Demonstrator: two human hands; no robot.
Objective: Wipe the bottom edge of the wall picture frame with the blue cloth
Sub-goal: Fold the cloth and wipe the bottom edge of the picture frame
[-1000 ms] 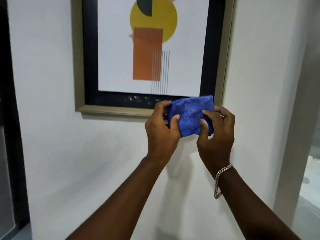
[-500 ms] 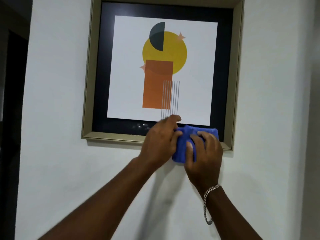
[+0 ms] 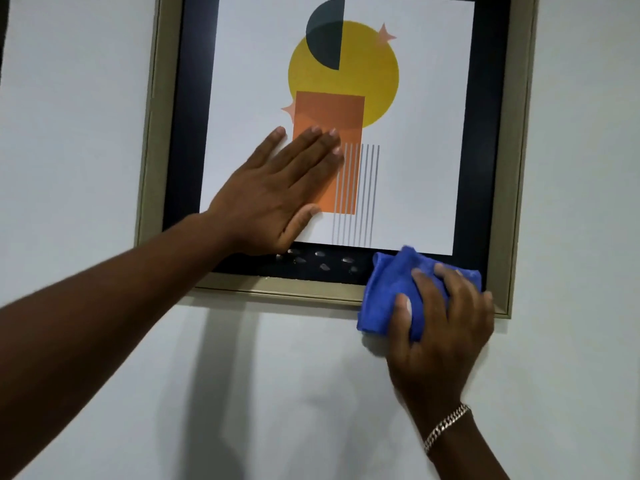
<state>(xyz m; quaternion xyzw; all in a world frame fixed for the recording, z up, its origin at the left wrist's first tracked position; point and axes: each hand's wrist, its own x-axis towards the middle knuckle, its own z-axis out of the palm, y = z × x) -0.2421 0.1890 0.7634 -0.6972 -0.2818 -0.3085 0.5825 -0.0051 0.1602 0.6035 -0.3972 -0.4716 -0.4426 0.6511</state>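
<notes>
A gold-edged picture frame [image 3: 277,287] with a black mat and an abstract print hangs on the white wall. My right hand [image 3: 440,334] presses a folded blue cloth [image 3: 384,292] against the right part of the frame's bottom edge, near the lower right corner. Part of the cloth hangs below the edge onto the wall. My left hand [image 3: 277,192] lies flat and open on the glass over the print, fingers spread, holding nothing. Several smudges [image 3: 315,261] show on the black mat just above the bottom edge.
White wall [image 3: 311,393] surrounds the frame on all sides. A silver chain bracelet [image 3: 446,427] sits on my right wrist. A dark strip shows at the far upper left of the view.
My left hand let go of the cloth and moved up flat onto the glass. My right hand alone now holds the cloth, shifted right along the bottom edge. The view is closer.
</notes>
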